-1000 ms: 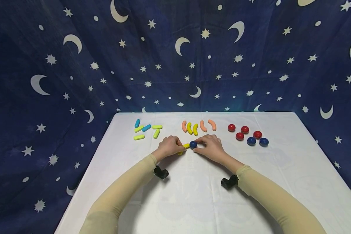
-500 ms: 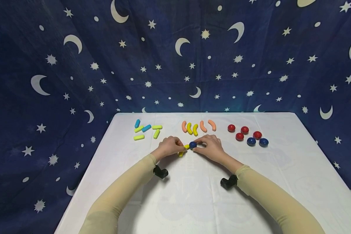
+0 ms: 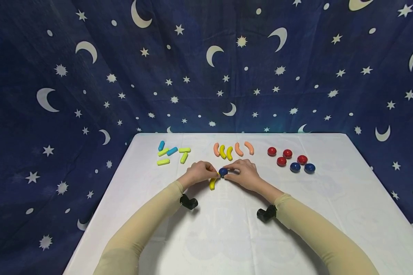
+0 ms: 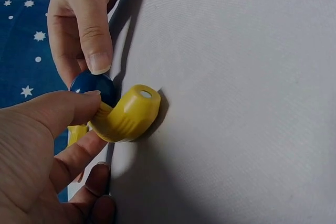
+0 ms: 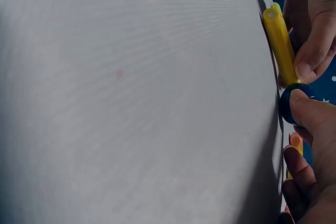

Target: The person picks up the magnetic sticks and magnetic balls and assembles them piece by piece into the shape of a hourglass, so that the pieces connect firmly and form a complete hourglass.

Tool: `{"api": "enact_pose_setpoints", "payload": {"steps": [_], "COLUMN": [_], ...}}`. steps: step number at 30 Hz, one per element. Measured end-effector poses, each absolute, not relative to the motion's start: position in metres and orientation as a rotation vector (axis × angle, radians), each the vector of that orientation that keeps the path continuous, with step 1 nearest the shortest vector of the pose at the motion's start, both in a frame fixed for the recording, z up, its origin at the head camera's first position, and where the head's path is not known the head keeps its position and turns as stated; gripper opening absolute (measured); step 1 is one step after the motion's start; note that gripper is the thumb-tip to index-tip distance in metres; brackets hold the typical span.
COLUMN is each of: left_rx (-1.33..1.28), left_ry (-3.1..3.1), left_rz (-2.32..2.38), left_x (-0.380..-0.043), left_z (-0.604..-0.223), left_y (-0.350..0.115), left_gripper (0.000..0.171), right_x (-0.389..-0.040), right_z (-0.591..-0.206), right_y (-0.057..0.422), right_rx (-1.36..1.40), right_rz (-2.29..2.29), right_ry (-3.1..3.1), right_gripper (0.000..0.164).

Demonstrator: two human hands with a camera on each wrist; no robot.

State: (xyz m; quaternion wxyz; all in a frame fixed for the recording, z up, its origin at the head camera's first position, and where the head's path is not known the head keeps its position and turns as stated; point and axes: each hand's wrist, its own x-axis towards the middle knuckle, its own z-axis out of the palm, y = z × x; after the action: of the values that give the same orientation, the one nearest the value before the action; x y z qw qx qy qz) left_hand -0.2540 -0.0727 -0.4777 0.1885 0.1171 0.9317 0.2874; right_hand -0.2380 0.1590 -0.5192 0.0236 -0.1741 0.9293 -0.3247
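My left hand (image 3: 199, 172) pinches a curved yellow rod (image 3: 212, 185) between thumb and fingers near its far end. The rod's other end points toward me and shows a silvery disc in the left wrist view, where the rod (image 4: 128, 116) bends upward. From the other side my right hand (image 3: 244, 175) holds a glossy blue ball (image 3: 223, 172) between thumb and fingers. In the right wrist view the ball (image 5: 286, 104) sits right at the end of the yellow rod (image 5: 282, 48), by the left thumb tip. Fingers hide part of both pieces.
Behind the hands lie curved orange rods (image 3: 238, 149) and yellow rods (image 3: 229, 153). To the left are straight lime rods (image 3: 163, 162) and blue rods (image 3: 172, 151); to the right, red balls (image 3: 281, 161) and two blue balls (image 3: 295, 167). A starry curtain (image 3: 192, 91) hangs behind the white table (image 3: 206, 244).
My right hand has shifted slightly left with the blue ball, now close against my left fingertips. The yellow rod has swung so its near end reaches farther toward me. The left hand has barely moved.
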Motion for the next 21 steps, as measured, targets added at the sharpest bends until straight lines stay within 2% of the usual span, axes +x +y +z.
{"api": "enact_pose_setpoints", "payload": {"steps": [12,21], "left_rx": [0.338,0.318], "left_ry": [2.607,2.605], "left_rz": [0.831,0.876], "left_x": [-0.254,-0.252], "left_z": [-0.48,-0.48], "left_y": [-0.075,-0.076], "left_gripper": [0.024,0.022], "right_x": [-0.238,-0.246], "right_z": [-0.519,-0.509], "right_y": [0.158,0.174], "right_rx": [-0.541,-0.453], "right_rz": [-0.985,-1.194], "right_ry": [2.874,2.792], "right_gripper": [0.042,0.033]}}
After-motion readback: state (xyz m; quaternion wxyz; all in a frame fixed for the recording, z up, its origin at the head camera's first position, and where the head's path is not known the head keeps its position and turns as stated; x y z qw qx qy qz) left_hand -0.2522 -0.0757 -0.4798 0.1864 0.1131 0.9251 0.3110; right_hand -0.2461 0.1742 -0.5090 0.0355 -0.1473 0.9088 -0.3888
